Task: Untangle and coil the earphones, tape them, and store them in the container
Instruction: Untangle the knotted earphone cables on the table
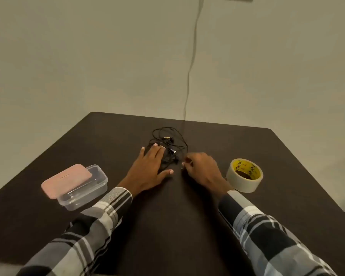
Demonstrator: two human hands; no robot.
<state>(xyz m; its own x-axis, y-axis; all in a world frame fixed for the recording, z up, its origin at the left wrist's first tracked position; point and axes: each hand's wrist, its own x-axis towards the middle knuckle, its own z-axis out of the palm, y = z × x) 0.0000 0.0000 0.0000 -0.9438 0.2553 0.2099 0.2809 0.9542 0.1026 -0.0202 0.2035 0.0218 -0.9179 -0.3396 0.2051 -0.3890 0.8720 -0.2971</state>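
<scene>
at the far left of the dark counter (pixel 187 216) you have the clear plastic container (pixel 84 193), sitting near the left edge. its pink lid (pixel 67 180) lies loosely across the top, skewed and shifted toward the left so the right end of the box shows open.

moving right, your left hand (pixel 147 170) lies flat on the counter with the fingers straight and spread, the thumb pointing out to the right. the fingertips (pixel 155 144) rest on the near left part of the black earphones (pixel 168 144), pressing the wire down. the earphones are a loose tangle of thin cable in the middle of the counter, toward the far side, with loops reaching out behind your fingers and a small plug or bud part visible in the knot.

just right of that, your right hand (pixel 201 168) rests on the counter with its fingers curled inward. its fingertips seem to pinch a strand of the earphone wire at the near right edge of the tangle, though the wire is too thin against the dark surface to be sure.

further right, just beside your right wrist, the roll of tape (pixel 244 175) lies flat, pale on the outside with a yellow printed core. both your arms wear checked sleeves (pixel 267 236).

behind the counter a thin cord (pixel 191 62) hangs down the plain wall (pixel 88 56).
</scene>
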